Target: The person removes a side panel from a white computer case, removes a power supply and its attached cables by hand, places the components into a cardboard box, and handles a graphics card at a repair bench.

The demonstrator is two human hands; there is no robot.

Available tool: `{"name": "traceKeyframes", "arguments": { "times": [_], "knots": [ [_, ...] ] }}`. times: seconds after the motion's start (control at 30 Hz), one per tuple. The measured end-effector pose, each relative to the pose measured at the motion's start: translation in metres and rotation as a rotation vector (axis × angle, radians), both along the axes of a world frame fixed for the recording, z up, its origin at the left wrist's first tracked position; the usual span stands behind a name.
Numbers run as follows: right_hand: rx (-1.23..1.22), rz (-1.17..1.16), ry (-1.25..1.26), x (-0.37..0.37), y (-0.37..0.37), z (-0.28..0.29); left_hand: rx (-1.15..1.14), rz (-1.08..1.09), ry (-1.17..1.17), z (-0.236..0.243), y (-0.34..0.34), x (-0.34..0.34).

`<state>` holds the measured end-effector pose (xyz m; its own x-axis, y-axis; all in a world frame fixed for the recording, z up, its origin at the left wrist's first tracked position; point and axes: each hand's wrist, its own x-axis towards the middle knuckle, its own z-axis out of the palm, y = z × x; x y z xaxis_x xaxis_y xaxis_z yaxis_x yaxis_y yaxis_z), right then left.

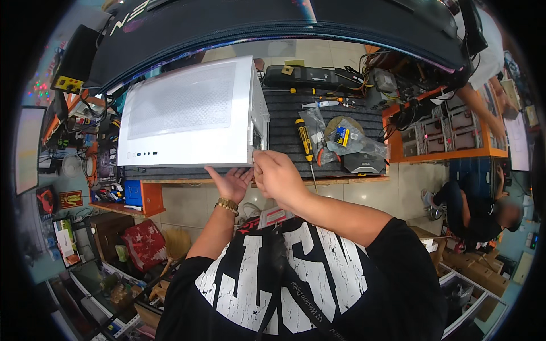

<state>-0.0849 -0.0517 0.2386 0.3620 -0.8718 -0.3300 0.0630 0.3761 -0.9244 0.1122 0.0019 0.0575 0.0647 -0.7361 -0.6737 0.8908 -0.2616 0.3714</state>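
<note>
1. I see the right hand (280,179) at the near right corner of the white computer case (181,105). Its fingers are curled in close, but I cannot tell if they pinch anything.
2. I see the left hand (231,186) by the case's near edge, palm turned up. Its thumb sticks out and its fingers are loosely spread, with nothing in the palm. The fingertips are close to the right hand; I cannot tell if they touch it.
3. The case is on the left part of the worktop (354,180), with its side full of tiny holes facing up. A row of little ports runs along the side near me.
4. Just right of the case, on a gray striped mat (282,133), I see a yellow and black screwdriver (305,142). Its thin tip points toward me.
5. Next to it are a clear plastic bag (313,121), a blue and yellow packet (342,136) and a dark box (364,163).
6. Far off to the right, I see a person in dark clothes (476,219) sitting down.
</note>
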Motion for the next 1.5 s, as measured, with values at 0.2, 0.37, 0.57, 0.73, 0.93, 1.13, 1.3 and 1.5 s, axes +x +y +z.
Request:
{"name": "traceKeyframes", "arguments": {
  "times": [0.2,0.37,0.57,0.73,0.93,1.13,1.3,1.5],
  "knots": [
    [-0.680,-0.048,0.148,-0.007,0.006,0.007,0.005,0.046,-0.006,0.006,-0.001,-0.006],
    [-0.459,-0.015,0.080,0.003,0.009,-0.009,-0.026,0.054,-0.037,-0.009,0.003,-0.007],
    [0.374,-0.040,-0.189,0.005,0.006,0.033,0.056,0.075,-0.126,0.003,0.000,-0.014],
    [0.317,0.127,-0.153,-0.012,0.000,0.032,0.071,0.016,-0.093,0.002,0.008,-0.004],
    [-0.096,-0.090,-0.058,0.002,0.012,0.001,0.001,-0.047,0.005,-0.005,0.013,0.042],
    [-0.068,-0.325,-0.012,0.014,0.020,0.002,-0.070,-0.107,0.161,-0.031,0.014,0.119],
    [-0.317,-0.686,0.263,0.005,0.020,-0.032,-0.057,-0.251,0.250,-0.034,0.027,0.202],
    [-0.187,-0.625,0.151,0.001,0.020,-0.012,-0.027,-0.513,0.331,-0.036,0.016,0.272]
  ]
}}
